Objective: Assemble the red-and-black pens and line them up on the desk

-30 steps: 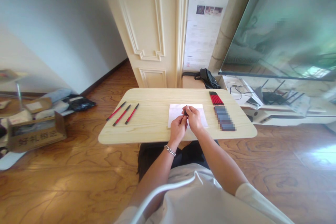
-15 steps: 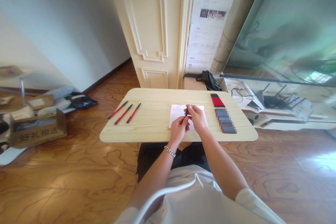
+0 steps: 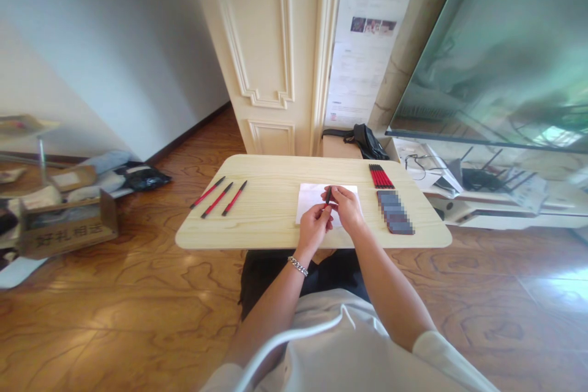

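Both my hands meet over a white sheet of paper (image 3: 312,195) on a small light wooden table (image 3: 275,220). My right hand (image 3: 346,207) pinches a red and black pen (image 3: 327,195) near its upper end. My left hand (image 3: 314,226), with a chain bracelet on the wrist, closes its fingers on the pen's lower end. Three more red and black pens (image 3: 219,195) lie side by side at the table's left. A tight row of pens (image 3: 379,176) lies at the back right.
A blurred dark flat stack (image 3: 395,219) lies right of the paper. A cardboard box (image 3: 64,226) and bags sit on the wooden floor at the left. A black bag (image 3: 362,138), a door, a low shelf with cables and a glass panel stand behind the table.
The view has tilted and settled slightly. My hands stay together over the paper, and the pen between them has shifted only a little.
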Motion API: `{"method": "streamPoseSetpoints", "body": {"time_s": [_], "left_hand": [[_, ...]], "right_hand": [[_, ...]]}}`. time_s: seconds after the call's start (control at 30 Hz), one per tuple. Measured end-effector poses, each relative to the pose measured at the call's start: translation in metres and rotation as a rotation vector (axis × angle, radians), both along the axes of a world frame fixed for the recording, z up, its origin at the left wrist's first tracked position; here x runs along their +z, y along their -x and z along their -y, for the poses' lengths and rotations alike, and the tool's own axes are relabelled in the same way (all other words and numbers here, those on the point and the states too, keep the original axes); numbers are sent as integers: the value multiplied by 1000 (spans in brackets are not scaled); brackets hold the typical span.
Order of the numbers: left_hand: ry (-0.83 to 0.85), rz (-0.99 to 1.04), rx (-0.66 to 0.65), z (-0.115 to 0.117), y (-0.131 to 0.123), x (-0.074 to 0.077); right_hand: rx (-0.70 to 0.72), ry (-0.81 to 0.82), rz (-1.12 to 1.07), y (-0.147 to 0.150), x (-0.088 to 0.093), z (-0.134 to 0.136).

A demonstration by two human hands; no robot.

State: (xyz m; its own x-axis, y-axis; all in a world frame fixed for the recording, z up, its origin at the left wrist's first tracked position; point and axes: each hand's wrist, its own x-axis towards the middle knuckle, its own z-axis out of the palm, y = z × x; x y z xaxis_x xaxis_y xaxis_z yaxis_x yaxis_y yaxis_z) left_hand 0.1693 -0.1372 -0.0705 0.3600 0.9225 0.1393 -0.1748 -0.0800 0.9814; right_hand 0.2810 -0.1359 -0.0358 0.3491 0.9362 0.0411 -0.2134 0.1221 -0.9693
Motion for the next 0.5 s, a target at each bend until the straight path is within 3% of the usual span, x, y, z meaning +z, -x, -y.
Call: {"method": "streamPoseSetpoints", "body": {"time_s": [0.5], "left_hand": [[16,42,-7,2,0,2]], "right_hand": [[-9,-8,37,-3,-2,-1]]}}
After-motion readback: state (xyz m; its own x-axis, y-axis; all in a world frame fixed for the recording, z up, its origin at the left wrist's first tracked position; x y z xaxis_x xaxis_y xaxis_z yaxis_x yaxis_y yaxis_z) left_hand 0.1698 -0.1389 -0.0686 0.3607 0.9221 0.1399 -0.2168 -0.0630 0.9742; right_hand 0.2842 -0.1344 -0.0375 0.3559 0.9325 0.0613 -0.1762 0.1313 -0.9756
